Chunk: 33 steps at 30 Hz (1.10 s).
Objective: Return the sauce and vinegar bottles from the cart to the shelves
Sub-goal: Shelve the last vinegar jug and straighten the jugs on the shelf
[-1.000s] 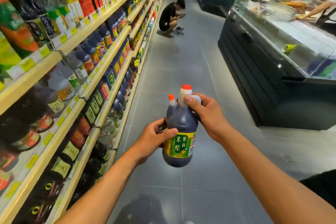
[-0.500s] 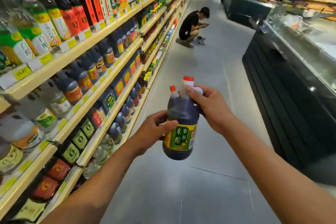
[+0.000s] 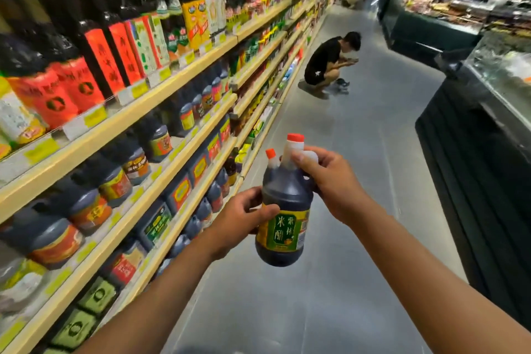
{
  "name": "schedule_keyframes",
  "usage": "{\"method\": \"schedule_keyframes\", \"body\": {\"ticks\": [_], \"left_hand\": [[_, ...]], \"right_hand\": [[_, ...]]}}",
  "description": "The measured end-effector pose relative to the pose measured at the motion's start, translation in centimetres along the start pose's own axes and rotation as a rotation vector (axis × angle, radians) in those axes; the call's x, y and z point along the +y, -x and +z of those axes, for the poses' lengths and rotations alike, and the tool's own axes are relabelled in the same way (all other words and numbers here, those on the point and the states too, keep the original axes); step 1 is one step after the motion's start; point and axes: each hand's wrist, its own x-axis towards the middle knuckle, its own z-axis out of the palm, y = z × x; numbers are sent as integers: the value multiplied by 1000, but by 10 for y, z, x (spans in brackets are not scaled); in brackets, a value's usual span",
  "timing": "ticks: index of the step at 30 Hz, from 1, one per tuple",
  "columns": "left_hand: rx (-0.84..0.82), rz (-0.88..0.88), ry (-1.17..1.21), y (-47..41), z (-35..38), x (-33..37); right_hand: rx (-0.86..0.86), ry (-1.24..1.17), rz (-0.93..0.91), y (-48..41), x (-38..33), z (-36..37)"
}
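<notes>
I hold a dark vinegar bottle [image 3: 283, 211] upright in front of me over the aisle floor. It has a green and yellow label, a red cap on a white neck, and a second small red-capped spout. My left hand [image 3: 238, 220] grips its lower body from the left. My right hand [image 3: 327, 181] grips the white handle near the neck. The shelves [image 3: 161, 95] run along my left, packed with dark sauce and vinegar bottles on several levels. No cart is in view.
A person in black [image 3: 326, 66] crouches on the floor further down the aisle by the shelves. A dark chilled display counter [image 3: 471, 152] lines the right side. Grey floor [image 3: 344, 152] stretches between them.
The view has swung left toward the shelves and come closer to them. The bottle stays held in both hands at the same height before me.
</notes>
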Motion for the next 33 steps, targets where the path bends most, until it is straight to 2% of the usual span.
{"method": "schedule_keyframes", "body": {"ticks": [7, 16, 26, 33], "left_hand": [[40, 2, 42, -152, -29, 11], [295, -5, 114, -296, -68, 12], [700, 7, 198, -329, -165, -7], [872, -49, 32, -318, -220, -11]], "right_hand": [[-20, -13, 10, -157, 9, -38], [-335, -51, 6, -357, 27, -52], [-730, -93, 10, -494, 49, 58], [-911, -98, -15, -532, 61, 135]]}}
